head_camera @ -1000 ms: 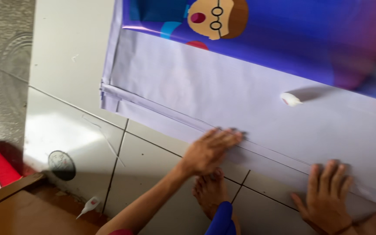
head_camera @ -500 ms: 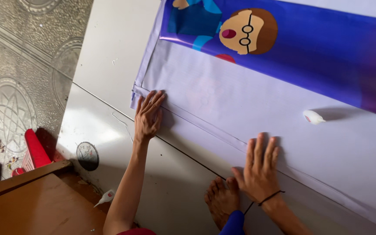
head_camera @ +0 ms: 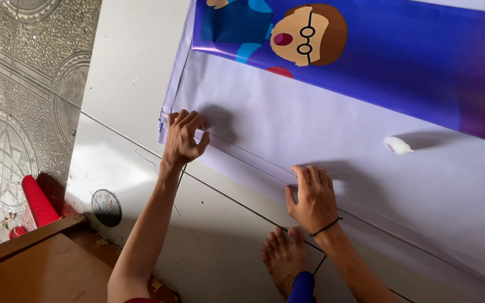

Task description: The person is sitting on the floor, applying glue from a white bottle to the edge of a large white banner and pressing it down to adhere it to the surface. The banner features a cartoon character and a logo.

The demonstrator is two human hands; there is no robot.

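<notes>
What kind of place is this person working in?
Probably the floor of a home or small workshop, not a factory. The pale tiled floor meets patterned tiles, a bare foot rests on it, and both hands, left and right, press a large printed banner spread flat.

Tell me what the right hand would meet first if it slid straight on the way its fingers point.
The right hand points up across the pale banner; the way looks free until the blue printed band. The small white object seems off to the side.

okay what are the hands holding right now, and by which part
Neither hand lifts anything. The left hand has its curled fingertips on the folded edge of the white banner sheet near its corner; the right hand presses flat on that edge.
</notes>
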